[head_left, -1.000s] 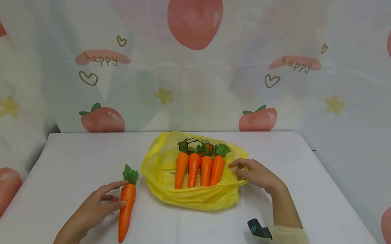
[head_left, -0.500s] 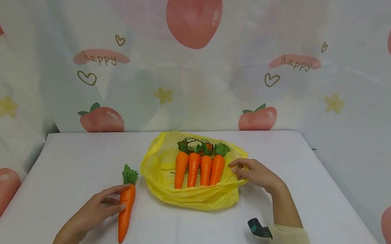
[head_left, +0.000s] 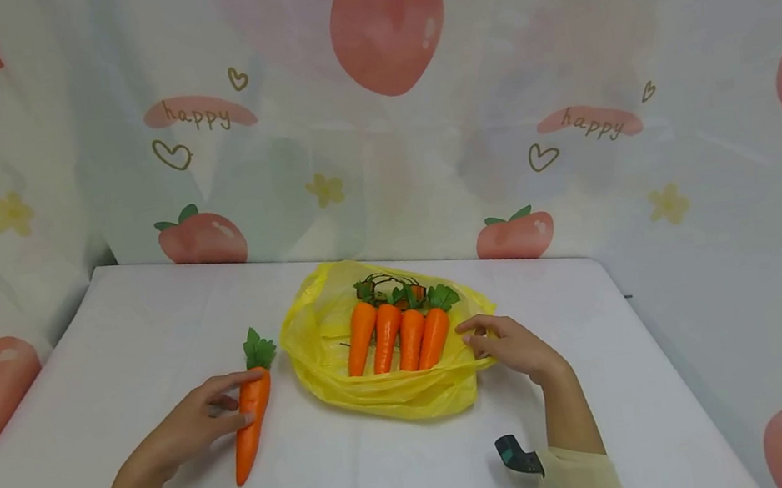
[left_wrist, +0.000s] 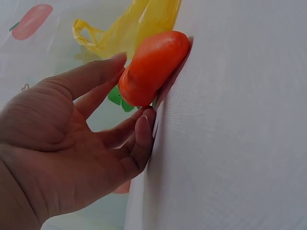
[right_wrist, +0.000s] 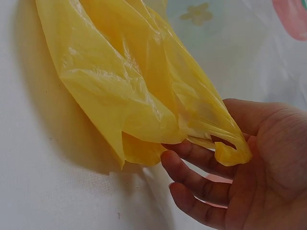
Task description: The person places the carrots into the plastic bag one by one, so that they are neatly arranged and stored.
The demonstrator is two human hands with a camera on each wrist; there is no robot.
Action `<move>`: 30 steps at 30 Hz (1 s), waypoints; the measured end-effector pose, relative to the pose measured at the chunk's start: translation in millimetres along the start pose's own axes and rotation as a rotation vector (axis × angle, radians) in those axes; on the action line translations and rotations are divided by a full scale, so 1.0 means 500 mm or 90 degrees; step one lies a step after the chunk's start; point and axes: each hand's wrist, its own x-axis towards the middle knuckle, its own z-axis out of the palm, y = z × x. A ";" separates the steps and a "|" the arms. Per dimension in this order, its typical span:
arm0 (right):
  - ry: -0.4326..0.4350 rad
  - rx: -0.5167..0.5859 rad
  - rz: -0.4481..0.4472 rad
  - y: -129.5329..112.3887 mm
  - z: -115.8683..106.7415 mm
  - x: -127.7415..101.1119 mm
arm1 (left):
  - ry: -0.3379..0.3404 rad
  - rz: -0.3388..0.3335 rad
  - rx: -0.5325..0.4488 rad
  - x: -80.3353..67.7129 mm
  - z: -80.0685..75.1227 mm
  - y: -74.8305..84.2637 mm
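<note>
An orange carrot (head_left: 251,438) with a green leafy top lies on the white table, tip toward me. My left hand (head_left: 194,425) pinches it near the top, thumb on one side and fingers on the other; the left wrist view shows the carrot's thick body (left_wrist: 156,64) between them. To its right a yellow plastic bag (head_left: 399,401) lies spread with its mouth wide. Several carrots (head_left: 387,337) rest in it side by side, leaves away from me. My right hand (head_left: 516,350) holds the bag's right side, its handle loop (right_wrist: 232,153) between thumb and curled fingers.
Dark, thin loops and brownish pieces (head_left: 406,292) show behind the carrots in the bag. The white table (head_left: 396,479) ends at a back edge close behind the bag. A fruit-patterned cloth (head_left: 312,121) hangs behind and along the sides.
My left thumb and fingers have closed in on the carrot's upper part. The right hand and the bag stay in place.
</note>
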 end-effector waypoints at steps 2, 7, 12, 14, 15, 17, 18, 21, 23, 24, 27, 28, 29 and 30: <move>0.000 -0.004 0.002 0.001 0.000 0.001 | 0.009 0.007 0.010 -0.001 0.001 0.001; 0.002 -0.006 0.006 0.002 0.001 0.001 | 0.028 0.026 0.023 -0.005 0.003 0.007; 0.002 -0.008 0.011 0.001 0.001 0.001 | 0.035 0.048 0.028 -0.005 0.002 0.004; 0.002 -0.009 0.012 0.001 0.001 0.000 | 0.041 0.052 0.032 -0.005 0.000 0.003; 0.003 -0.009 0.013 0.000 0.001 0.000 | 0.045 0.050 0.031 -0.006 0.000 0.003; 0.002 -0.008 0.015 0.000 0.002 -0.001 | 0.053 0.038 0.025 -0.007 -0.001 0.004; 0.002 -0.007 0.015 0.000 0.002 -0.001 | 0.055 0.033 0.022 -0.008 -0.001 0.004; 0.000 -0.004 0.013 0.001 0.003 -0.001 | 0.058 0.020 0.015 -0.011 -0.002 0.009; 0.000 -0.003 0.011 0.001 0.003 -0.002 | 0.059 0.022 0.014 -0.012 -0.003 0.013; 0.000 -0.003 0.009 0.001 0.002 -0.002 | 0.059 0.026 0.015 -0.013 -0.004 0.016; 0.001 -0.002 0.007 0.000 0.002 -0.002 | 0.069 0.032 0.020 -0.015 -0.006 0.025; 0.001 -0.002 0.007 0.000 0.002 -0.002 | 0.072 0.036 0.023 -0.016 -0.007 0.027; 0.000 -0.002 0.007 0.000 0.002 -0.002 | 0.074 0.037 0.024 -0.017 -0.007 0.030; 0.000 -0.002 0.007 -0.001 0.001 -0.002 | 0.075 0.039 0.024 -0.019 -0.008 0.032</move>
